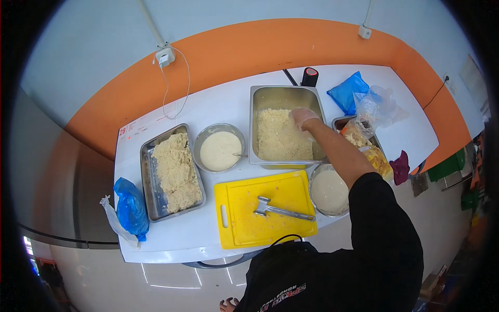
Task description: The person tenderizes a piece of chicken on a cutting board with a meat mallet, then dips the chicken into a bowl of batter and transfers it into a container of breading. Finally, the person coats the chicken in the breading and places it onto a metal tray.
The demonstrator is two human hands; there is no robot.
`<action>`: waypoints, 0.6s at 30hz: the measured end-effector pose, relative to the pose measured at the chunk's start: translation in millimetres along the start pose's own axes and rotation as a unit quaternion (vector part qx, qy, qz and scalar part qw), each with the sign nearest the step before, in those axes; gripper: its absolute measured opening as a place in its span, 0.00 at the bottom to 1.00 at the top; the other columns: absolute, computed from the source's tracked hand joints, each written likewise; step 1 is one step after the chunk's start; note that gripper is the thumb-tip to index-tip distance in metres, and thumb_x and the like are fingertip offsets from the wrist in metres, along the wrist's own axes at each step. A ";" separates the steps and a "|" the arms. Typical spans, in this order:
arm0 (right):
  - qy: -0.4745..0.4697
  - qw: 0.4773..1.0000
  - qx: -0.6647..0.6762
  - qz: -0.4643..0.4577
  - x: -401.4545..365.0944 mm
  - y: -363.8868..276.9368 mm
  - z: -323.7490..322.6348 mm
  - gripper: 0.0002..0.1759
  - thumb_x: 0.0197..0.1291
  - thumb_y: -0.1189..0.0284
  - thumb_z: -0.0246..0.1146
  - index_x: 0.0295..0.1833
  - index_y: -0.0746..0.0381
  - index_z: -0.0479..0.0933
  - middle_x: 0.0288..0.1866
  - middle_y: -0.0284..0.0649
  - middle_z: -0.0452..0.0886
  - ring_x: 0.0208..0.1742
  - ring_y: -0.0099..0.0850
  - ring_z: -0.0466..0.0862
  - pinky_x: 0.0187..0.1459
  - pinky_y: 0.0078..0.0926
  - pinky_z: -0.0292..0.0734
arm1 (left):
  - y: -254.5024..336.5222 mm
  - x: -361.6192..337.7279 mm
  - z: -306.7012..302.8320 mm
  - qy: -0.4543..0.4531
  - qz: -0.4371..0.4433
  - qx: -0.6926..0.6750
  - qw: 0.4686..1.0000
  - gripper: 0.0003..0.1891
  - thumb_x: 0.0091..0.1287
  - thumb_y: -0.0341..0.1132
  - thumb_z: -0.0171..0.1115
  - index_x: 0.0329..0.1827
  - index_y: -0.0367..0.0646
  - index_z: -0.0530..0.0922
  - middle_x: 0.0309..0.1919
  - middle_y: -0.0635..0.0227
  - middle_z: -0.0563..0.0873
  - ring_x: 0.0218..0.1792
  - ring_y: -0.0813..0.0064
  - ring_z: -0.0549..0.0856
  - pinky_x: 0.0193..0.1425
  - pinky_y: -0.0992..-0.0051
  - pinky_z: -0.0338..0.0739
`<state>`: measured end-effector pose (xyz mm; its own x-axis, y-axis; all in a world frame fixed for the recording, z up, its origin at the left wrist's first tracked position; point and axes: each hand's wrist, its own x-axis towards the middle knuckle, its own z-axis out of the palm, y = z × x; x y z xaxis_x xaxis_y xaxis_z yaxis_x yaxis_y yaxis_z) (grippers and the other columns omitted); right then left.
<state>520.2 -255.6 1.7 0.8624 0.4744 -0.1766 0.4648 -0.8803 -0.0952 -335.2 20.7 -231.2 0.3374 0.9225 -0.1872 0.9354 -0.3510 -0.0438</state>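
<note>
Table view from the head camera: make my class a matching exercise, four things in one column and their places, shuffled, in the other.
Things
1. Metal mallet
2. Right hand
3. Red number 28
4. Shallow tray of crumbly mix

Places
A. Between a blue bag and a bowl
B. On the yellow board
C. At the far left corner of the table
D. In the deep steel pan

Right pairs: 1-B, 2-D, 3-C, 4-A
</note>
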 end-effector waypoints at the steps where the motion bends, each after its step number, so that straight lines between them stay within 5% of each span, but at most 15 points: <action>1: 0.054 0.998 0.013 0.020 0.2 -9.2 1.4 0.20 0.54 0.70 0.71 0.54 0.65 0.85 0.49 0.59 0.89 0.53 0.55 0.89 0.54 0.46 0.84 | -1.6 3.6 -1.0 -0.002 -0.002 -0.005 1.000 0.15 0.67 0.61 0.68 0.52 0.74 0.85 0.68 0.70 0.76 0.71 0.51 0.72 0.63 0.39 0.73; 3: 0.108 0.993 0.024 0.039 8.1 -25.0 6.6 0.18 0.55 0.68 0.71 0.51 0.65 0.86 0.51 0.59 0.88 0.56 0.54 0.88 0.56 0.46 0.83 | -1.6 9.3 -4.8 -0.005 -0.005 -0.014 1.000 0.15 0.66 0.60 0.68 0.52 0.72 0.85 0.68 0.70 0.76 0.71 0.51 0.71 0.63 0.39 0.73; 6: 0.091 0.991 0.083 -0.047 24.5 -50.7 23.1 0.18 0.54 0.66 0.71 0.47 0.66 0.87 0.51 0.60 0.88 0.55 0.54 0.89 0.56 0.46 0.83 | -6.2 14.2 -6.4 -0.007 -0.013 -0.027 1.000 0.15 0.65 0.58 0.69 0.51 0.70 0.85 0.68 0.69 0.76 0.71 0.51 0.71 0.64 0.39 0.72; 8: -0.023 0.999 0.039 -0.027 20.4 -75.0 22.3 0.18 0.52 0.65 0.72 0.44 0.66 0.87 0.48 0.60 0.88 0.54 0.55 0.89 0.55 0.47 0.83 | -9.9 16.9 -5.0 -0.008 -0.020 -0.035 0.999 0.15 0.65 0.57 0.69 0.51 0.69 0.84 0.68 0.69 0.75 0.71 0.51 0.70 0.64 0.40 0.72; 12: 0.019 0.998 -0.001 -0.066 36.2 -65.3 47.5 0.20 0.49 0.66 0.73 0.44 0.69 0.87 0.44 0.61 0.88 0.46 0.53 0.90 0.50 0.46 0.85 | -20.3 18.1 -6.4 -0.010 -0.033 -0.049 0.998 0.15 0.64 0.55 0.70 0.51 0.66 0.84 0.67 0.68 0.75 0.72 0.52 0.70 0.65 0.40 0.71; 15: -0.038 0.997 0.042 -0.045 28.5 -53.0 23.0 0.19 0.50 0.67 0.75 0.44 0.70 0.87 0.39 0.55 0.89 0.36 0.44 0.90 0.42 0.43 0.85 | -27.7 19.5 -2.0 -0.013 -0.049 -0.067 0.997 0.15 0.63 0.54 0.71 0.50 0.64 0.84 0.67 0.67 0.75 0.72 0.52 0.69 0.65 0.40 0.71; 17: -0.028 0.982 0.186 0.017 28.8 -33.7 17.3 0.16 0.53 0.69 0.75 0.44 0.69 0.87 0.34 0.47 0.89 0.30 0.35 0.88 0.34 0.38 0.83 | -31.6 22.0 3.1 -0.014 -0.067 -0.084 0.994 0.16 0.62 0.53 0.71 0.50 0.62 0.84 0.67 0.66 0.74 0.72 0.52 0.69 0.66 0.41 0.70; 18: 0.000 0.981 0.182 -0.073 55.3 7.8 46.6 0.14 0.56 0.70 0.73 0.44 0.68 0.87 0.33 0.44 0.88 0.31 0.33 0.87 0.32 0.35 0.81 | -33.4 23.1 3.9 -0.014 -0.080 -0.098 0.992 0.16 0.62 0.52 0.71 0.50 0.62 0.84 0.67 0.66 0.74 0.72 0.52 0.69 0.66 0.41 0.70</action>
<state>562.2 -236.2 -54.5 0.7921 0.5954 -0.1343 0.4815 -0.7448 -0.4620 -359.1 53.1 -237.9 0.1816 0.9585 -0.2197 0.9804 -0.1590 0.1167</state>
